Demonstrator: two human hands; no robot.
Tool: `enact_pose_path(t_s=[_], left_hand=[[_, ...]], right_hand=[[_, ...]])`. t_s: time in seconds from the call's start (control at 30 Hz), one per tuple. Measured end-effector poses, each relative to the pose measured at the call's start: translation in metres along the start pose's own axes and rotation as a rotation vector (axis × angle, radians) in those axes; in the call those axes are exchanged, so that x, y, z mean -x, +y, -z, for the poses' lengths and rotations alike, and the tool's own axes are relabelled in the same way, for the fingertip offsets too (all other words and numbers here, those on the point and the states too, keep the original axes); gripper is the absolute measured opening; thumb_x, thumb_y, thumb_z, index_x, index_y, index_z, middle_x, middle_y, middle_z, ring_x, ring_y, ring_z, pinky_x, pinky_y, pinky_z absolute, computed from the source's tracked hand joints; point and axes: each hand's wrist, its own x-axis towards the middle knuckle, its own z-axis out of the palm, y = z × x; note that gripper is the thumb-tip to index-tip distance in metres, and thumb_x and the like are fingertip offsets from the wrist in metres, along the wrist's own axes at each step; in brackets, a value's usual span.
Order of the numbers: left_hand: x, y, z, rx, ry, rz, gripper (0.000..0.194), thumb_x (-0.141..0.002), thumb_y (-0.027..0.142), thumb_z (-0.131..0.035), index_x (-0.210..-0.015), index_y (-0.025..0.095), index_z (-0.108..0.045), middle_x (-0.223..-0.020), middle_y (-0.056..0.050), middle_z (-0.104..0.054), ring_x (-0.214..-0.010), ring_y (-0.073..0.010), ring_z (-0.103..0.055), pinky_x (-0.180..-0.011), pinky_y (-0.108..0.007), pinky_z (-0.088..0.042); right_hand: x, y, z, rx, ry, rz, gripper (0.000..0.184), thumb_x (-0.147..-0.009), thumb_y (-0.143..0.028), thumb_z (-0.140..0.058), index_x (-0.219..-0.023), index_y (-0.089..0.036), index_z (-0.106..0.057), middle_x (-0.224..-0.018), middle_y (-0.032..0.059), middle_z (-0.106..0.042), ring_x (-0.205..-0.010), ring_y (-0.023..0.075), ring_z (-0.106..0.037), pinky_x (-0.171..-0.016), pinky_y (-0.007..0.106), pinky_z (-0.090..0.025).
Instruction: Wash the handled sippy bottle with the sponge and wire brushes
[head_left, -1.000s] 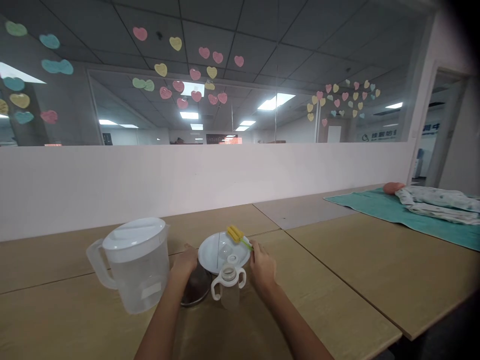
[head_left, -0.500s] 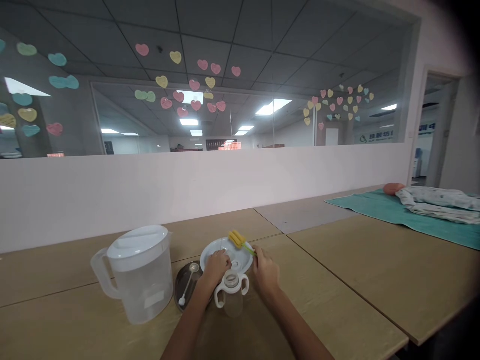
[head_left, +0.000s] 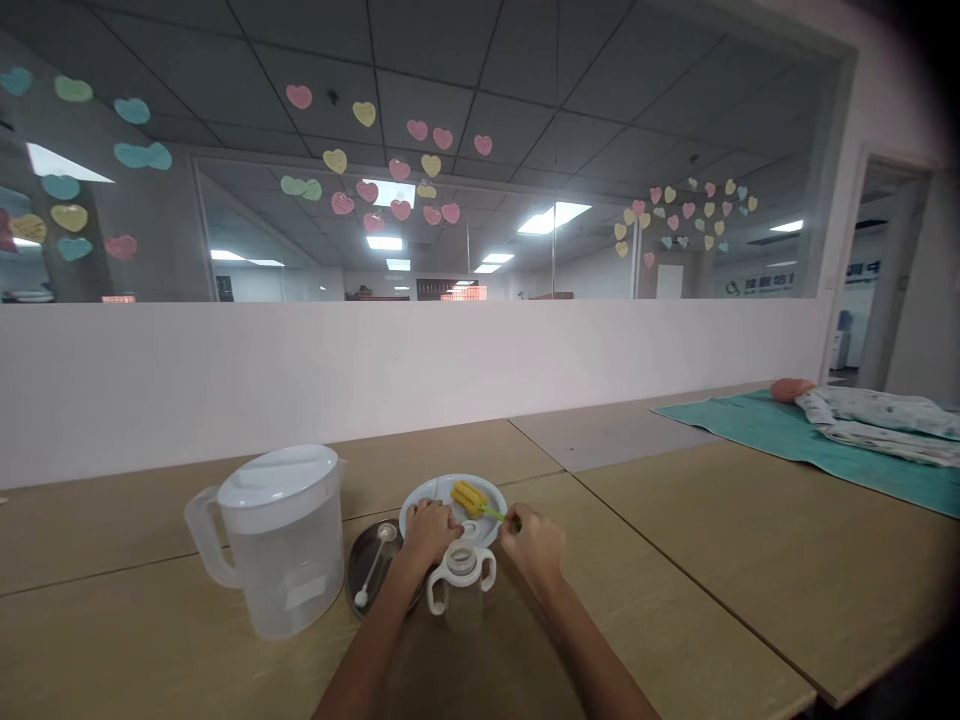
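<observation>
My right hand (head_left: 534,540) grips the green handle of a bottle brush (head_left: 469,498), whose yellow sponge head is over the white plate (head_left: 491,490). My left hand (head_left: 433,530) is at the left side of that plate, its fingers curled in over the rim; what they hold, if anything, is hidden. A small clear ring-like piece (head_left: 470,530) lies in the plate between my hands. Just in front stands an uncapped baby bottle (head_left: 462,585) with two white handles, upright, touched by neither hand.
A lidded clear pitcher (head_left: 289,550) stands at left. Beside it, a dark round tray (head_left: 360,560) holds a small white-ended stick (head_left: 373,570), partly behind my left forearm. A green towel (head_left: 739,430) with folded patterned cloth (head_left: 870,410) lies at far right, by the wall.
My right hand has lowered the brush, so its yellow head has gone from above the plate's far rim down to the plate. My left hand has barely moved.
</observation>
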Motion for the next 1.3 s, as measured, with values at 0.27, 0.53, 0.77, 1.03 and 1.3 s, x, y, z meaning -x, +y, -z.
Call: enact_pose_path(t_s=[0.27,0.53,0.77,1.03,1.3], left_hand=[[-0.003,-0.001,-0.001,-0.009,-0.012,0.017,0.028,-0.078,0.032,-0.047,-0.082,0.018,-0.07,-0.107,-0.012,-0.062,-0.112,-0.0274,-0.048,-0.096,-0.043,-0.031],[-0.008,-0.008,-0.002,-0.001,0.001,0.022,0.027,-0.077,0.03,-0.047,-0.076,0.015,-0.07,-0.103,-0.012,-0.064,-0.096,-0.0207,-0.058,-0.089,-0.032,-0.04],[-0.01,-0.01,-0.01,-0.008,0.028,0.034,0.03,-0.076,0.034,-0.05,-0.075,0.011,-0.069,-0.091,-0.017,-0.065,-0.101,-0.0308,-0.054,-0.089,-0.043,-0.039],[-0.012,-0.014,-0.003,0.141,0.089,-0.032,0.02,-0.076,0.023,-0.052,-0.081,0.016,-0.071,-0.119,-0.012,-0.056,-0.114,-0.0213,-0.051,-0.1,-0.032,-0.037],[-0.01,-0.01,0.032,0.37,0.308,-0.222,0.021,-0.062,0.001,-0.047,-0.059,0.017,-0.061,-0.123,-0.008,-0.053,-0.117,-0.0208,-0.049,-0.102,-0.036,-0.038]], right_hand=[[-0.001,0.0,0.005,-0.025,-0.018,0.025,0.012,-0.071,-0.02,-0.054,-0.067,-0.023,-0.065,-0.071,-0.001,-0.068,-0.061,0.0127,-0.059,-0.05,0.024,-0.016],[0.0,0.002,0.0,-0.092,0.006,-0.027,0.012,-0.071,-0.021,-0.054,-0.07,-0.024,-0.065,-0.073,-0.0017,-0.068,-0.063,0.0133,-0.06,-0.05,0.024,-0.018],[0.0,0.0,0.003,-0.077,-0.032,-0.07,0.013,-0.074,-0.022,-0.053,-0.072,-0.025,-0.065,-0.072,-0.0011,-0.068,-0.062,0.0136,-0.06,-0.05,0.024,-0.018],[-0.002,0.004,0.003,-0.039,-0.071,-0.107,0.017,-0.08,-0.026,-0.049,-0.075,-0.024,-0.065,-0.073,0.0006,-0.069,-0.061,0.014,-0.058,-0.05,0.025,-0.015],[-0.004,0.005,0.008,-0.114,-0.029,-0.124,0.022,-0.08,-0.026,-0.045,-0.071,-0.021,-0.065,-0.07,0.0023,-0.067,-0.059,0.013,-0.054,-0.051,0.024,-0.017]])
